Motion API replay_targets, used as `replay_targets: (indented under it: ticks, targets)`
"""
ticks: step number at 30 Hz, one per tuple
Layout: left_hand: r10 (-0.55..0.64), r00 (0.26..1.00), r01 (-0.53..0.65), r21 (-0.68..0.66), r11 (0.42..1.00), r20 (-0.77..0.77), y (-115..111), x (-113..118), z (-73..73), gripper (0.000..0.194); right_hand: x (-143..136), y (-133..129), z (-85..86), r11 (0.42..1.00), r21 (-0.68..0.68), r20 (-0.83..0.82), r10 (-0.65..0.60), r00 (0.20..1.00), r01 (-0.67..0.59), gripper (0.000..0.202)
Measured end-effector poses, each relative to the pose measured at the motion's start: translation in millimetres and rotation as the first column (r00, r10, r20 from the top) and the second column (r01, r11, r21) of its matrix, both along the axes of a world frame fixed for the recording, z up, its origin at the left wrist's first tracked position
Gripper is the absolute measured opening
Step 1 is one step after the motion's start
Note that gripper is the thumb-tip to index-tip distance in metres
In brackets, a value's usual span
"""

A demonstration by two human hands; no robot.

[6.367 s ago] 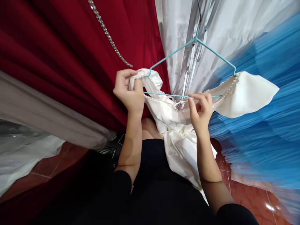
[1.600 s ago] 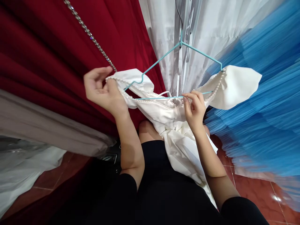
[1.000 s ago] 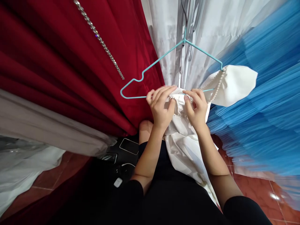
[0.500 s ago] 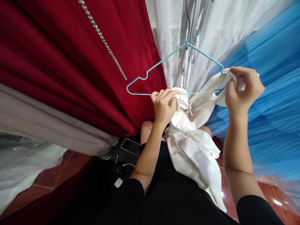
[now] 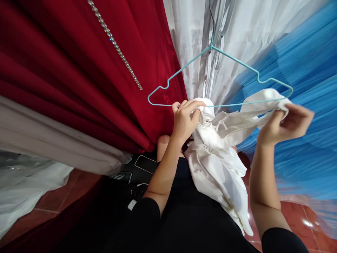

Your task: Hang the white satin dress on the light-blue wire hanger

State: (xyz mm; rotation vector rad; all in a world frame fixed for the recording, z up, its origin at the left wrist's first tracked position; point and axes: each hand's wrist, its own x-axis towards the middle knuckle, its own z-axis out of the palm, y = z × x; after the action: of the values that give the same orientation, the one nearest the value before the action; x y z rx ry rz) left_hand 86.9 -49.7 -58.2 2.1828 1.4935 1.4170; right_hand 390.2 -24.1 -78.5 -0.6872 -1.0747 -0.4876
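A light blue hanger [image 5: 233, 59] hangs in front of me with its bottom bar roughly level. A white garment [image 5: 214, 172] with beaded edging drapes down over my lap. My left hand [image 5: 185, 117] is closed on the gathered beaded part of the garment, right at the hanger's bottom bar. At the right, my right hand [image 5: 285, 121] pinches the far end of the same white cloth, just below the hanger's right end. The cloth is stretched between my hands, and the hanger's right shoulder and notch are bare.
Red cloth [image 5: 105, 70] with a rhinestone strip [image 5: 116, 45] hangs at the left, white cloth [image 5: 247, 28] behind the hanger, blue tulle [image 5: 310, 147] at the right. A phone [image 5: 145, 164] and a small white case [image 5: 132, 204] lie beside me on a black surface.
My right hand has moved right and down with the cloth, which has come off the hanger's right corner. That end of the hanger now shows. My left hand has barely moved.
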Motion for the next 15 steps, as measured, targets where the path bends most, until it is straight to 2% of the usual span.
replay_targets:
  ticks: [3, 5, 7, 9, 11, 13, 15]
  targets:
    - [-0.007, 0.999, 0.006, 0.019, 1.000, 0.042, 2.5, 4.9, -2.2, 0.034, -45.3, -22.4, -7.0, 0.998, -0.061, 0.160, -0.008, 0.987, 0.018, 0.011]
    - [-0.010, 0.999, 0.009, 0.020, 1.000, 0.046, 3.4, 5.8, -1.9, 0.034, -68.5, -27.9, -3.2, 0.968, -0.247, 0.268, 0.115, 0.956, -0.047, 0.019]
    - [-0.001, 0.999, 0.000, 0.013, 1.000, 0.037, 2.9, 4.5, -1.1, 0.033, -85.3, -25.3, 2.2, 0.865, -0.483, 0.310, 0.315, 0.897, -0.136, 0.029]
    - [-0.003, 1.000, 0.003, 0.013, 1.000, 0.030, 0.5, 1.7, -2.1, 0.031, -97.3, -18.3, 5.3, 0.760, -0.620, 0.286, 0.451, 0.845, -0.196, 0.034]
    - [-0.060, 0.997, 0.058, 0.039, 0.998, 0.049, -4.1, -2.1, -8.6, 0.030, -105.9, -11.7, 4.9, 0.753, -0.618, 0.245, 0.458, 0.855, -0.226, 0.033]
    - [-0.110, 0.979, 0.085, 0.149, 0.985, 0.170, -10.5, -8.1, -23.0, 0.024, -111.5, -7.9, 3.1, 0.793, -0.559, 0.217, 0.424, 0.879, -0.244, 0.030]
    - [-0.066, 0.922, -0.048, 0.284, 0.958, 0.380, -17.4, -18.3, -44.2, 0.017, -114.3, -6.9, 1.9, 0.813, -0.519, 0.207, 0.420, 0.884, -0.264, 0.030]
